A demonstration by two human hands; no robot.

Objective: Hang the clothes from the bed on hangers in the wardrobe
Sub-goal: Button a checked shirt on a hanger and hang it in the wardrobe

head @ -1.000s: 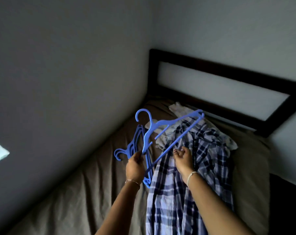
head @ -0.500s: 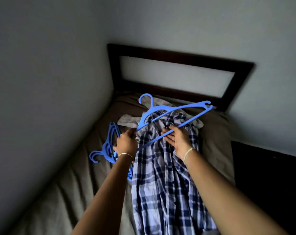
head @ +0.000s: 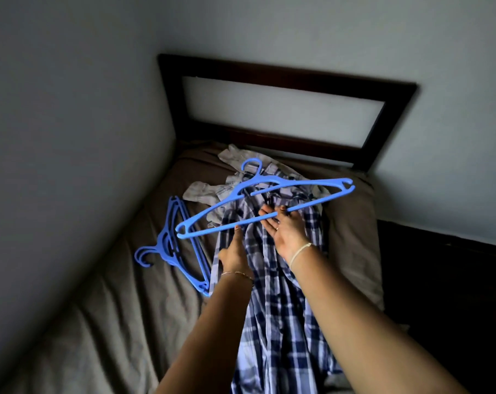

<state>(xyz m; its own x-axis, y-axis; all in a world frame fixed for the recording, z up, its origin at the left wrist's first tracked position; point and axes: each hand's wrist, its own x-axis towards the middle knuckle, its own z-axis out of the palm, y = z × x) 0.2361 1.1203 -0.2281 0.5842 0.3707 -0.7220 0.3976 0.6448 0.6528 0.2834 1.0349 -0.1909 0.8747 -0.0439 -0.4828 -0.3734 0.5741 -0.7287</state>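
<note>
In the middle of the frame, a blue hanger (head: pixel 248 184) is held in the air above the bed (head: pixel 113 308), hook pointing toward the headboard (head: pixel 283 76). The right hand (head: pixel 286 233) is palm-up, its fingers (head: pixel 265 213) and thumb pinching the hanger's lower bar. The left hand (head: pixel 235 255), just left of it, has one fingertip touching the same bar; I cannot tell whether its other fingers grip anything.

Beneath both hands, a blue plaid shirt (head: pixel 281 308) lies lengthwise on the brown sheet, its collar end touching a heap of pale clothes (head: pixel 204 191) near the headboard. A stack of spare blue hangers (head: pixel 167 244) lies on the sheet at centre left, just beside the shirt.
</note>
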